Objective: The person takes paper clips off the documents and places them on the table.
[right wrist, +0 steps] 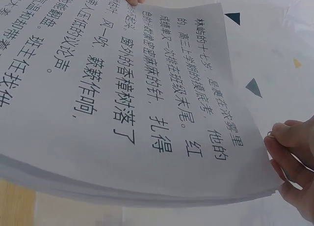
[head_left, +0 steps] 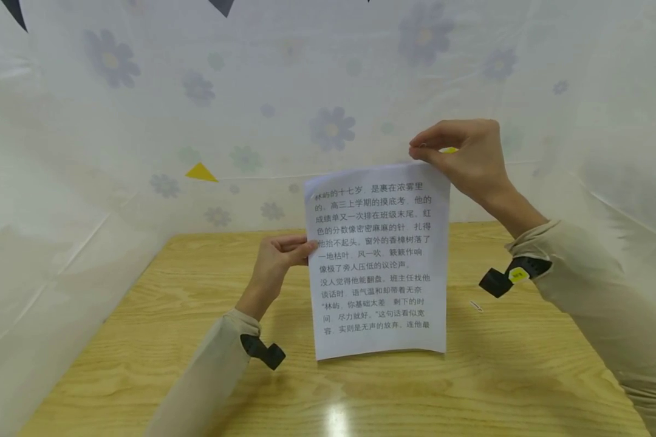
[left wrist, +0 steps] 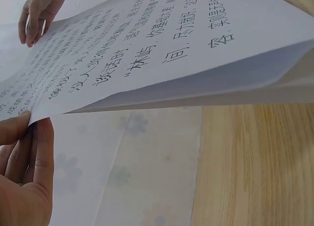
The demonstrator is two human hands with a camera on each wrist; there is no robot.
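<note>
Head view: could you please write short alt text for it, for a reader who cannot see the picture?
A person holds a stack of printed pages upright above a wooden table, the left hand gripping its left edge and the right hand pinching its top right corner. A pale flower-patterned sheet hangs behind.

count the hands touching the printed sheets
2. The left hand holds the left edge of the printed sheets about midway up; the right hand pinches their top right corner. No other hands show.
</note>
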